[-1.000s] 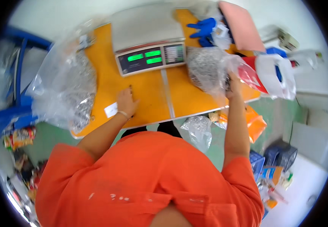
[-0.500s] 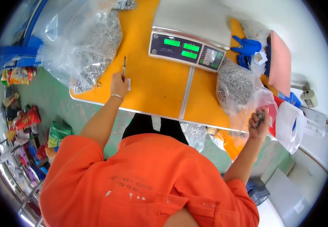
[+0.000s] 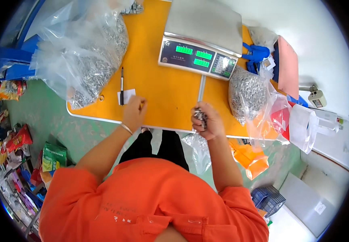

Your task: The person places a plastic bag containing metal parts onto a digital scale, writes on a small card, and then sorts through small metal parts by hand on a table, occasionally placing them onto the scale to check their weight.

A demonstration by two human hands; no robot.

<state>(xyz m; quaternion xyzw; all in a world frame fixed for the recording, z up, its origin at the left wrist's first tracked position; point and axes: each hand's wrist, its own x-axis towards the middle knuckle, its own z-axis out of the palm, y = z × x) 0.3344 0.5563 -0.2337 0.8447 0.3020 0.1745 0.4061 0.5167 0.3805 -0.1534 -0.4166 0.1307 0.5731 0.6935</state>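
Observation:
My right hand [image 3: 210, 122] is closed around a handful of small silvery metal pieces [image 3: 200, 116], over the table's front edge. To its left, my left hand [image 3: 135, 111] has its fingers curled in, with nothing visible in them. Just beyond that hand, a pen [image 3: 122, 86] rests partly on a small white paper [image 3: 129, 96]. A clear bag of metal pieces [image 3: 248, 90] sits on the right side of the table, its loose mouth hanging toward the front edge. On the left, a larger clear plastic bag [image 3: 98, 68] holds more such pieces.
A counting scale [image 3: 200, 58] with lit green displays stands at the table's back middle. Blue gloves [image 3: 256, 53] and a pink board [image 3: 288, 66] lie at the right. A tan ring [image 3: 101, 97] is near the left bag. Below hangs an orange bag [image 3: 251, 159].
My right hand has moved left from the right bag's mouth, carrying the metal pieces. My left hand has let go of the pen and drawn back toward me.

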